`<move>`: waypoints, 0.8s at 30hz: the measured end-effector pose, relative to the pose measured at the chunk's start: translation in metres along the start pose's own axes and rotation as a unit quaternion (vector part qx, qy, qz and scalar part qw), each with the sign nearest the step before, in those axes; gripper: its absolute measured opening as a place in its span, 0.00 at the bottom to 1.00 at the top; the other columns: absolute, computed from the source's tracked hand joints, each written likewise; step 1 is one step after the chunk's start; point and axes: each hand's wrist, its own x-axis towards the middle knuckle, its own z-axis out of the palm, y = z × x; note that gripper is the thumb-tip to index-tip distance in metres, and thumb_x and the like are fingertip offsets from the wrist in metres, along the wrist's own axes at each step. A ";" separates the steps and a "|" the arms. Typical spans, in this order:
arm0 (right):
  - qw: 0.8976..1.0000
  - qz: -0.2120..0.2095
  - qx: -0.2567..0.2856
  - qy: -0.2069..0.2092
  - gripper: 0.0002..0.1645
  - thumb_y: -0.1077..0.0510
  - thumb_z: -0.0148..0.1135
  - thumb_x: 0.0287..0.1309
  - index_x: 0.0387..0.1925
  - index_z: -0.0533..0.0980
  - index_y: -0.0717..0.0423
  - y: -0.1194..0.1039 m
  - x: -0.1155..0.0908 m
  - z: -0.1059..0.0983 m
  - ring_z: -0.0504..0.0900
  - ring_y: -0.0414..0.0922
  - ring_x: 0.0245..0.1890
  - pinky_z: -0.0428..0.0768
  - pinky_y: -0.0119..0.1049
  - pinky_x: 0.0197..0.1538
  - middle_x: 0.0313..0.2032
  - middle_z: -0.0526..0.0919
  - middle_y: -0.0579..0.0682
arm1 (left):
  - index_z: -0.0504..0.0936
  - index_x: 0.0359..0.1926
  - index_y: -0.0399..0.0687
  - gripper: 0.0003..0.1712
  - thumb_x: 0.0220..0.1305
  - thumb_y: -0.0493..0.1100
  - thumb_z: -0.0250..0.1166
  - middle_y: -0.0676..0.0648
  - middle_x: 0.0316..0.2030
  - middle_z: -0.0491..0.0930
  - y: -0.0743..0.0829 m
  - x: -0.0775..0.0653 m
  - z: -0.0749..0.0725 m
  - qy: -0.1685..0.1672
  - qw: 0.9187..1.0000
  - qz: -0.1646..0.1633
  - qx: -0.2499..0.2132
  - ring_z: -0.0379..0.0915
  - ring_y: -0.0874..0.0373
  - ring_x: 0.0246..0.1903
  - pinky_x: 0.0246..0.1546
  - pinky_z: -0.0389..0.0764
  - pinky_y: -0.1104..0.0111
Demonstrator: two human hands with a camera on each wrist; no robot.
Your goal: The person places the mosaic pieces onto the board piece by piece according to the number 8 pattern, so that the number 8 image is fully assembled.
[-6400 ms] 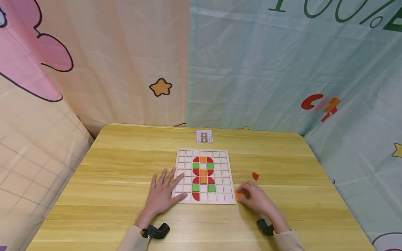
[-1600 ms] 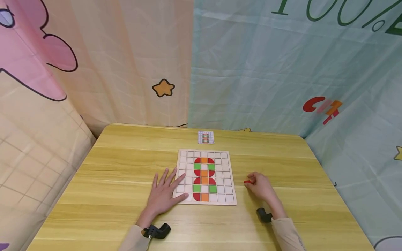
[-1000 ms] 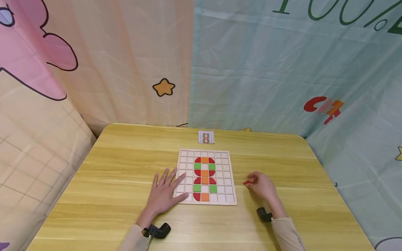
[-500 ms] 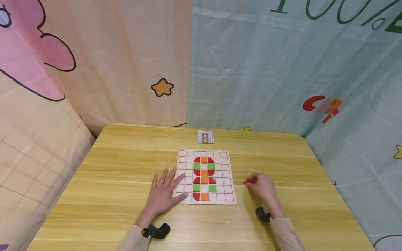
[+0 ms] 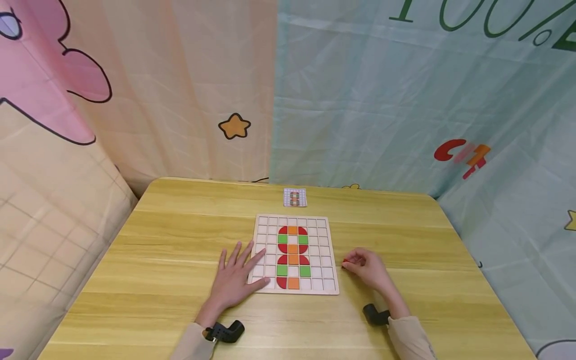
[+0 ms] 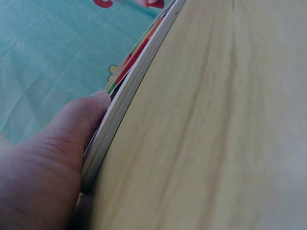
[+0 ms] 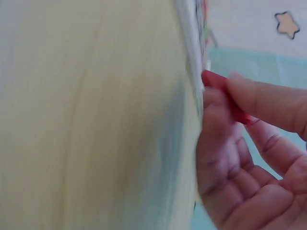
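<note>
A square wooden grid board point(image 5: 318, 255) lies on the table, with red quarter-round, orange square and green square tiles set in its middle columns. My left hand point(image 5: 234, 282) rests spread over the board's left edge; in the left wrist view the thumb point(image 6: 72, 120) lies along the board's near edge. Just right of the board, my right hand point(image 5: 366, 267) pinches a red tile point(image 7: 225, 93) between thumb and fingers. In the head view only a sliver of that tile shows at the fingertips. The bottom row holds a red tile point(image 5: 281, 283) and an orange tile point(image 5: 293, 283).
A small printed card point(image 5: 294, 197) with a matching coloured pattern lies behind the board, near the table's far edge. Printed curtains point(image 5: 351, 100) hang behind the table point(image 5: 189, 215). A black wrist camera point(image 5: 227, 331) sits on each wrist.
Earlier, my right hand held the orange tile, which now lies in the bottom row. It then picked the red tile off the table and has moved left with it toward the board. Left hand unmoved.
</note>
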 end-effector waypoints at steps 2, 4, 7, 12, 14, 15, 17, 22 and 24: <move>0.998 -0.004 0.055 -0.031 0.07 0.65 0.68 0.54 0.34 0.80 0.65 -0.004 0.000 0.003 0.81 0.47 0.27 0.80 0.34 0.30 0.28 0.83 0.54 | 0.62 0.70 0.63 0.43 0.58 0.75 0.51 0.46 0.72 0.50 0.000 0.000 0.000 0.000 1.000 0.000 -0.002 0.37 0.42 0.70 0.65 0.31 0.42; 0.991 0.001 0.107 -0.075 0.10 0.65 0.65 0.57 0.40 0.79 0.69 -0.010 -0.001 0.006 0.83 0.50 0.29 0.82 0.37 0.33 0.32 0.84 0.58 | 0.62 0.70 0.63 0.43 0.58 0.75 0.51 0.46 0.72 0.50 0.000 0.000 0.000 0.000 1.000 0.000 -0.002 0.37 0.42 0.70 0.65 0.31 0.42; 0.978 0.014 0.157 -0.137 0.14 0.67 0.61 0.59 0.45 0.77 0.72 -0.016 -0.003 0.012 0.83 0.52 0.33 0.82 0.39 0.38 0.37 0.84 0.61 | 0.62 0.70 0.63 0.43 0.58 0.75 0.51 0.46 0.72 0.50 0.000 0.001 0.000 0.000 1.000 0.001 -0.006 0.37 0.42 0.70 0.65 0.31 0.42; 0.966 0.027 0.173 -0.189 0.12 0.66 0.65 0.56 0.41 0.78 0.70 -0.024 -0.004 0.027 0.84 0.53 0.31 0.83 0.40 0.36 0.33 0.83 0.60 | 0.62 0.70 0.63 0.43 0.58 0.74 0.52 0.46 0.72 0.50 0.000 0.002 0.000 0.001 1.000 -0.001 -0.008 0.37 0.42 0.71 0.65 0.30 0.43; 0.968 0.028 0.158 -0.192 0.11 0.64 0.67 0.54 0.38 0.79 0.68 -0.027 -0.004 0.034 0.84 0.51 0.29 0.83 0.39 0.33 0.30 0.83 0.57 | 0.62 0.71 0.64 0.43 0.58 0.75 0.52 0.46 0.72 0.50 0.000 0.002 0.000 0.000 1.000 -0.002 -0.006 0.36 0.42 0.71 0.65 0.30 0.43; 0.970 0.029 0.149 -0.190 0.10 0.63 0.68 0.53 0.36 0.79 0.67 -0.027 -0.004 0.037 0.83 0.50 0.28 0.83 0.38 0.32 0.28 0.83 0.56 | 0.62 0.71 0.64 0.43 0.58 0.75 0.51 0.46 0.72 0.49 0.000 0.002 0.000 0.000 1.000 -0.002 -0.005 0.36 0.42 0.71 0.65 0.30 0.43; 0.974 0.030 0.132 -0.183 0.09 0.63 0.69 0.52 0.34 0.80 0.65 -0.029 -0.004 0.043 0.82 0.48 0.26 0.82 0.36 0.31 0.27 0.82 0.53 | 0.62 0.71 0.64 0.43 0.58 0.75 0.51 0.46 0.72 0.49 0.000 0.002 0.000 -0.001 1.000 -0.002 -0.004 0.36 0.42 0.71 0.65 0.30 0.43; 0.981 0.029 0.092 -0.170 0.07 0.63 0.70 0.50 0.30 0.79 0.63 -0.033 -0.002 0.052 0.79 0.44 0.23 0.81 0.34 0.28 0.24 0.80 0.50 | 0.62 0.71 0.63 0.43 0.58 0.75 0.52 0.46 0.72 0.49 0.000 0.001 0.000 -0.003 1.000 -0.002 -0.003 0.36 0.42 0.71 0.65 0.30 0.43; 0.983 0.022 0.073 -0.168 0.07 0.63 0.71 0.50 0.29 0.79 0.62 -0.034 0.000 0.055 0.78 0.43 0.22 0.80 0.33 0.28 0.24 0.80 0.49 | 0.62 0.70 0.63 0.43 0.58 0.75 0.52 0.46 0.72 0.49 0.000 0.001 0.000 -0.003 1.000 -0.002 -0.001 0.37 0.42 0.71 0.65 0.30 0.43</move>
